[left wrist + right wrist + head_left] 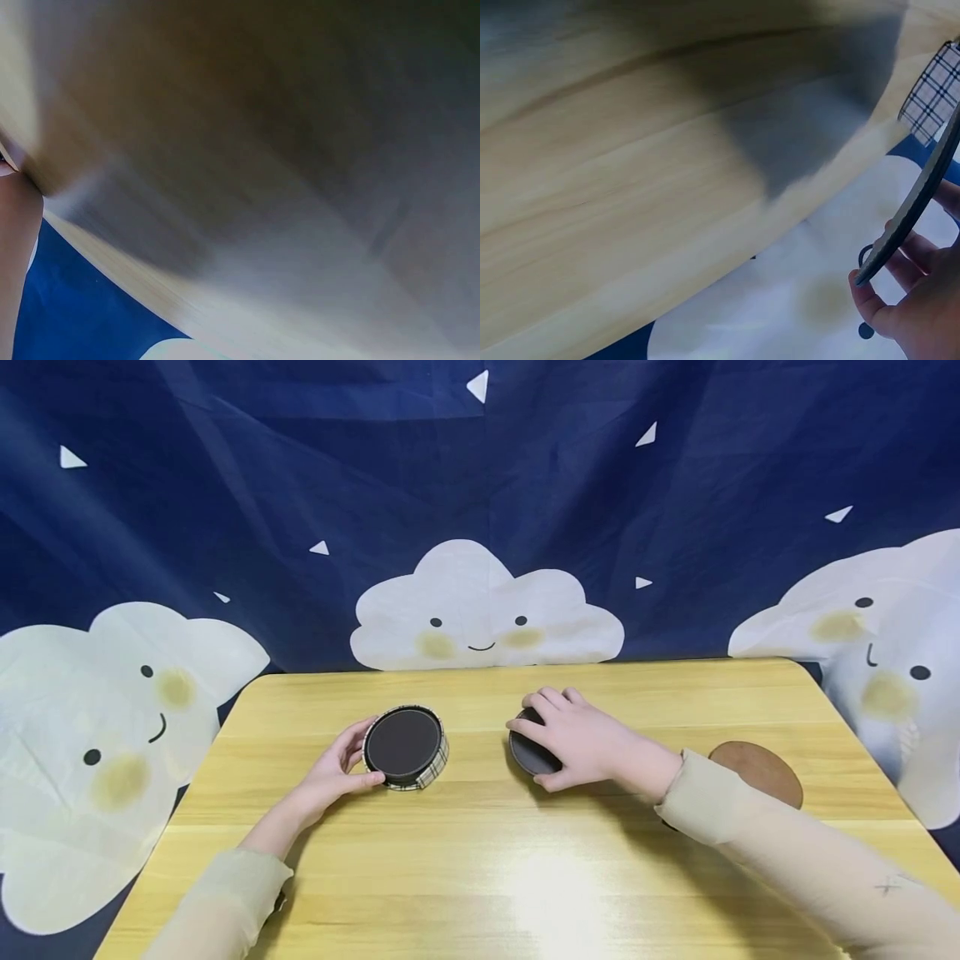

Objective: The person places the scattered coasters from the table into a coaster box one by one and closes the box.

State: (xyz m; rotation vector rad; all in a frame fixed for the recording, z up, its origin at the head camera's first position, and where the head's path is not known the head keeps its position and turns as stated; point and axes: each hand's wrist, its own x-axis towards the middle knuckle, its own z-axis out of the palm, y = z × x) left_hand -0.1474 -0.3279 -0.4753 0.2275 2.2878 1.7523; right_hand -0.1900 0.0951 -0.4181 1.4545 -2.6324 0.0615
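A round holder (435, 768) with a plaid side wall has a black coaster (405, 743) lying in its top. My left hand (341, 772) grips the holder from the left, thumb at its near rim and fingers round the far side. In my right hand (573, 735) is a dark round coaster (528, 756), pinched by its edge and partly covered by the fingers. The right wrist view shows this coaster (911, 214) edge-on as a thin disc, with the plaid holder (934, 90) beyond it. Only a sliver of the left hand (19, 247) enters the left wrist view.
On the wooden table (420, 877), a brown round coaster (757, 772) lies at the right, partly behind the right sleeve (712, 797). A dark blue cloth (420, 468) with printed clouds hangs behind the table's far edge.
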